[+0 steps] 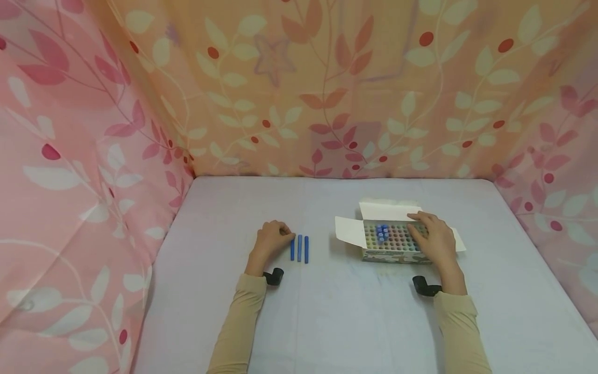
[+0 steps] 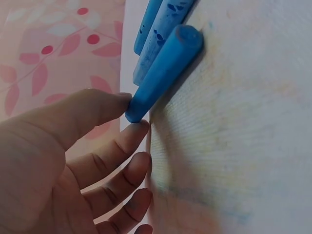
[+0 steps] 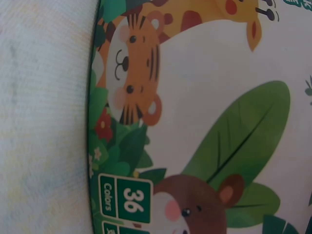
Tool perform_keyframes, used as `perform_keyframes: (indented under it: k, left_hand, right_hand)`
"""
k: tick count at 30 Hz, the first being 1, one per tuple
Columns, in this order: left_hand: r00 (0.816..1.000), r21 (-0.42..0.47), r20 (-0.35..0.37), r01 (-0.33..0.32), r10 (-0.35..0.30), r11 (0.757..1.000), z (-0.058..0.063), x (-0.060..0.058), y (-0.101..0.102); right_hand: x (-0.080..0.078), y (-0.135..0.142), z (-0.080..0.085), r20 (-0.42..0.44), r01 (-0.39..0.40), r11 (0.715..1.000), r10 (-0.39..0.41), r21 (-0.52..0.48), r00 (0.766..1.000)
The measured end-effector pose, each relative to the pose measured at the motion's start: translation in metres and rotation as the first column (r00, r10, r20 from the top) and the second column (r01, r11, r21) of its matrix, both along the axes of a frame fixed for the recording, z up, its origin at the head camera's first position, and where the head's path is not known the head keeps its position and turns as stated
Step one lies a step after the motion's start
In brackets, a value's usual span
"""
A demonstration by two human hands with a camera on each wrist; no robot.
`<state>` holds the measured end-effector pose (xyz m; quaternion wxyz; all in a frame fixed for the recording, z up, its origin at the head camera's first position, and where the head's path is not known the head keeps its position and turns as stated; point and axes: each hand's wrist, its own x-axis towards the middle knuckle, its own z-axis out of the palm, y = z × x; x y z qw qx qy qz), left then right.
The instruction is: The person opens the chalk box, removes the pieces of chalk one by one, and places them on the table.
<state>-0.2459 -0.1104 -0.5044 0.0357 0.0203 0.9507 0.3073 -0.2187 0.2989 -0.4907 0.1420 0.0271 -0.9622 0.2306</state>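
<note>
My left hand (image 1: 271, 239) pinches the near end of a solid blue crayon (image 2: 165, 70) between thumb and index finger; the other fingers are loosely bent below. Two more blue crayons (image 1: 306, 250) lie parallel beside it, one lighter with dark specks in the left wrist view. To the right stands an open crayon box (image 1: 394, 256) with rows of coloured round ends inside. Several blue crayons (image 1: 382, 234) stick up above the rest in its left half. Over the box's right end rests my right hand (image 1: 435, 239), fingers spread. The right wrist view shows only the box's printed side (image 3: 195, 122).
White flaps (image 1: 350, 231) fold outward from the box at the left, back and right. The table (image 1: 327, 322) has a pale cover with faint colour smudges. Floral curtains (image 1: 327, 93) hang behind and along both sides. Black wrist cameras (image 1: 425, 286) sit by both wrists.
</note>
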Motion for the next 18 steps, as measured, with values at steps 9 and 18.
perform_keyframes:
  k: [9, 18]
  left_hand:
    - [1.0, -0.02, -0.009, 0.016, -0.016, 1.0, -0.0038, -0.0007, -0.0005]
    - [1.0, 0.02, -0.006, 0.014, -0.014, 1.0, -0.0024, -0.0006, -0.0057]
  right_hand:
    - [-0.0004, 0.0003, -0.0001, -0.003, -0.003, 1.0, 0.003, 0.006, 1.0]
    - [-0.0008, -0.0011, 0.0004, -0.007, -0.01, 1.0, 0.01, -0.017, 1.0]
